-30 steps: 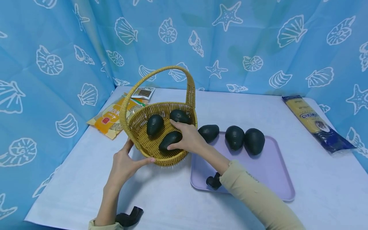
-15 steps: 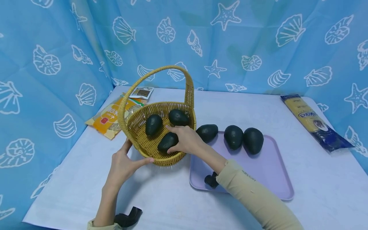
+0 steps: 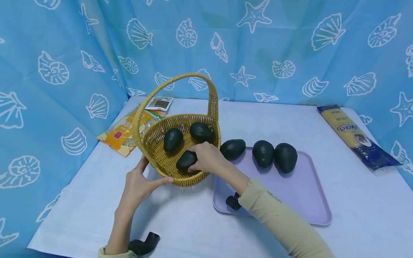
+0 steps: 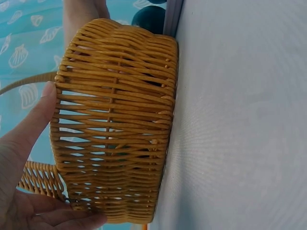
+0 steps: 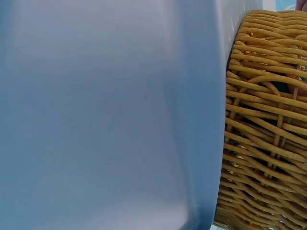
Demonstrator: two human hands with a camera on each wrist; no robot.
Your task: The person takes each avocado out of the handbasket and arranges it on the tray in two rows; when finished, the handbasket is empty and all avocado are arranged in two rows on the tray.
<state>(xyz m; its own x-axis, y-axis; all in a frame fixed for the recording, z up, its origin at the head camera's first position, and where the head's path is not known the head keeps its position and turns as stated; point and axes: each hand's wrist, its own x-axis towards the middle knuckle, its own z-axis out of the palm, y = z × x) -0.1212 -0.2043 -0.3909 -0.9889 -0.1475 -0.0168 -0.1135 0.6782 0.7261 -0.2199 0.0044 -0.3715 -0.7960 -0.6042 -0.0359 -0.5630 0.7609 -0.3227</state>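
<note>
A golden wicker basket [image 3: 155, 157] with a tall arched handle stands left of centre in the head view. My left hand [image 3: 140, 186] holds its near left side, thumb on the front rim and fingers around the left wall, as the left wrist view also shows. Inside lie three dark green avocados. My right hand [image 3: 208, 157] reaches over the right rim and grips the nearest avocado [image 3: 185, 161], partly covering it. Another avocado [image 3: 173, 139] lies to the left in the basket, and one [image 3: 201, 132] sits at the back. The right wrist view shows mostly woven wall [image 5: 268, 134] and a pale surface.
Right of the basket is a lilac tray [image 3: 314, 200]. Three more avocados lie along its far edge: one [image 3: 233, 149] beside the basket, then two [image 3: 263, 154] side by side. An orange food packet [image 3: 124, 132] lies behind left, a blue-and-yellow packet [image 3: 358, 138] at far right.
My right hand and the avocado in its grip have shifted slightly left within the basket, and the fingers cover more of the avocado. My left hand stays on the basket.
</note>
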